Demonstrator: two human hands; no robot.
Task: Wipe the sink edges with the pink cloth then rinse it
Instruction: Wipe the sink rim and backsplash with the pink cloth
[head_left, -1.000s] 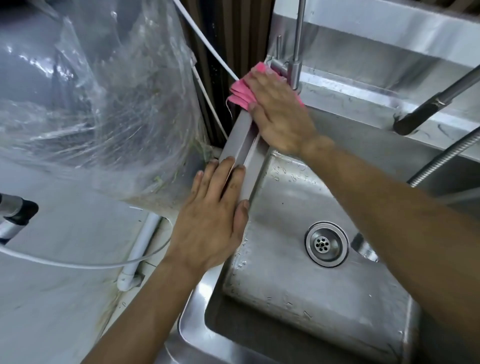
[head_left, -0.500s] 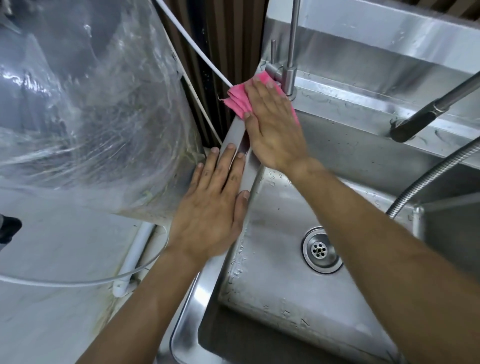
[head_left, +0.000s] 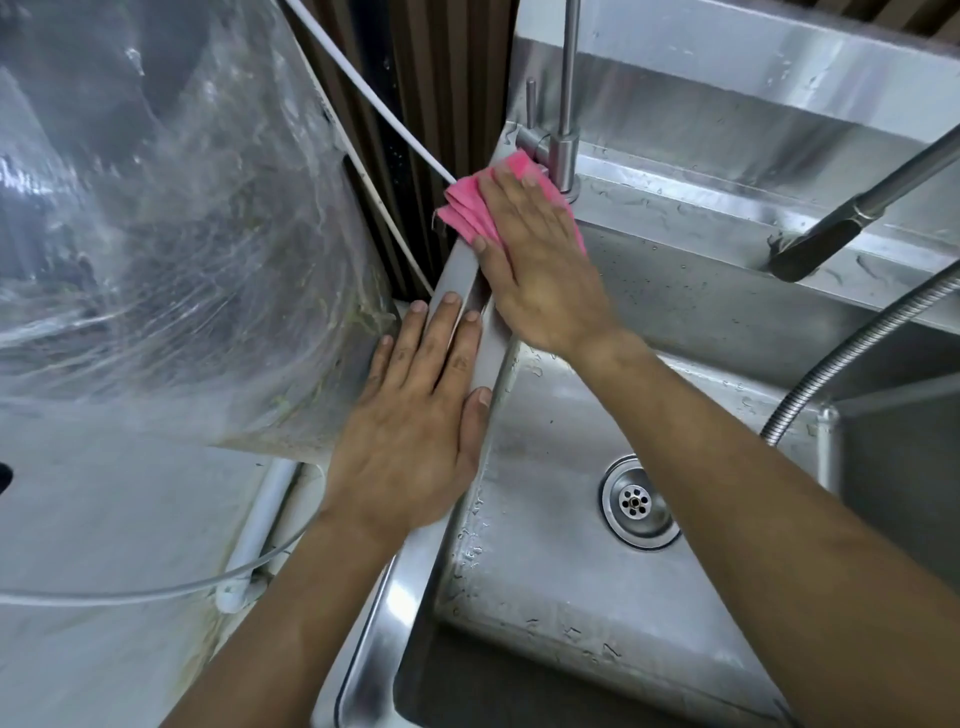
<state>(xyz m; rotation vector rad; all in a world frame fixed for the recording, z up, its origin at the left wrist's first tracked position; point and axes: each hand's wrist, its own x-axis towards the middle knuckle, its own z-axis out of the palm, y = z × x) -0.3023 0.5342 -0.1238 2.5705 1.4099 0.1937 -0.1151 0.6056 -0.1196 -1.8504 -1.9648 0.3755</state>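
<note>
A folded pink cloth (head_left: 470, 210) lies on the far left corner of the steel sink's rim (head_left: 470, 280), just left of a thin upright tap (head_left: 563, 150). My right hand (head_left: 540, 265) presses flat on the cloth, fingers spread and pointing away from me. My left hand (head_left: 415, 421) rests flat on the left rim nearer to me, fingers together, holding nothing. The sink basin (head_left: 545, 571) is wet with droplets, and its round drain (head_left: 636, 501) shows at the bottom.
A large clear plastic bag (head_left: 171, 234) bulges on the left, close to the rim. White tubing (head_left: 374, 109) runs past the corner. A dark pull-out faucet head (head_left: 810, 249) and a metal hose (head_left: 852, 353) hang at the right. A steel backsplash (head_left: 753, 83) stands behind.
My right hand and the cloth have stayed at the far left corner by the tap. The left hand has slid slightly farther up the rim. The view has shifted a little.
</note>
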